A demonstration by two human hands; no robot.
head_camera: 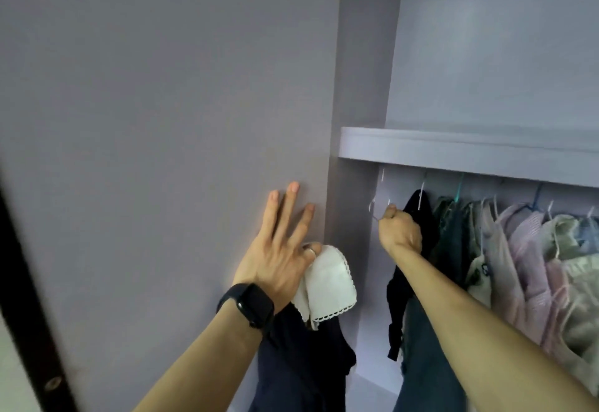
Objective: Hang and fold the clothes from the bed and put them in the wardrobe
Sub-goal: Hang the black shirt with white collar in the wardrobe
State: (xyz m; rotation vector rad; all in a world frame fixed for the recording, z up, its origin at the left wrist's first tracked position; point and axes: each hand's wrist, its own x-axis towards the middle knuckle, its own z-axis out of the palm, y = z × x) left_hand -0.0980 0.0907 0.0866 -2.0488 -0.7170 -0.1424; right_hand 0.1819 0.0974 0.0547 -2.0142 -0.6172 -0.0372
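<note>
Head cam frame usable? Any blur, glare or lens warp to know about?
Head view: light is flat and dim, with no glare or hard shadows. Head view: left hand and white cloth are fairly sharp; hung clothes at the right edge smear. Head view: the wide lens slants the shelf and leans the dark strip at left, itself soft.

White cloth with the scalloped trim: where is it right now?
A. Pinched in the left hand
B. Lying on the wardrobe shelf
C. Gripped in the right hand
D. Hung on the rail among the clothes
A: the left hand pinches the white cloth at its thumb side, its other fingers spread straight on the wardrobe panel, while the right hand grips a hanger.
</note>
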